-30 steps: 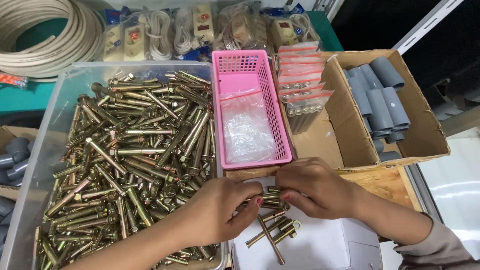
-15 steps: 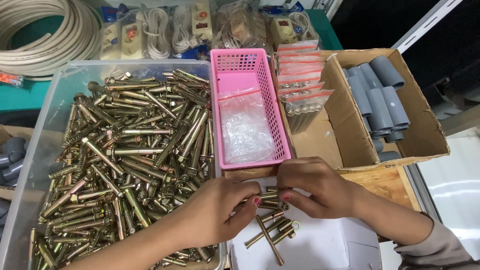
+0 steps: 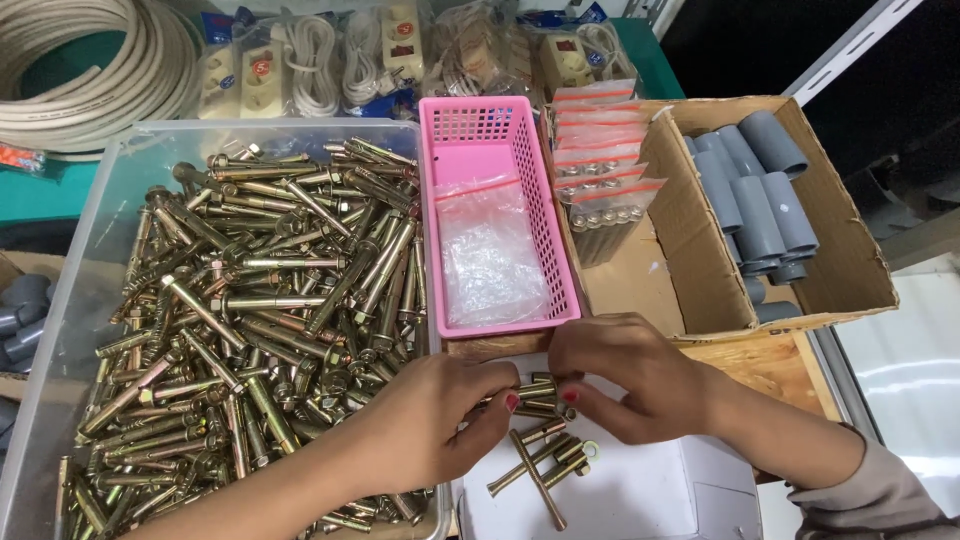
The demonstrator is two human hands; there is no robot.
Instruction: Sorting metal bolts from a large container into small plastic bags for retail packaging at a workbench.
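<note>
My left hand (image 3: 432, 420) and my right hand (image 3: 625, 375) meet over a white box top (image 3: 640, 495). Together they pinch a small bundle of brass-coloured anchor bolts (image 3: 535, 392) held side by side between the fingertips of both hands. Several more loose anchor bolts (image 3: 540, 465) lie on the white surface just below them, some crossed over each other. To the left stands a clear plastic bin (image 3: 110, 180) heaped with the same kind of bolts (image 3: 260, 310); my left forearm lies across its near corner.
A pink plastic basket (image 3: 548, 230) holds empty clear bags (image 3: 490, 255). Right of it, a cardboard box (image 3: 840, 260) holds red-topped filled bags (image 3: 600, 170) and grey pipe fittings (image 3: 755, 190). Coiled white cable (image 3: 80, 70) and packaged power strips (image 3: 320, 60) lie at the back.
The view has shifted slightly. Both hands stay closed on the bolt bundle, with only small finger movements over the white box.
</note>
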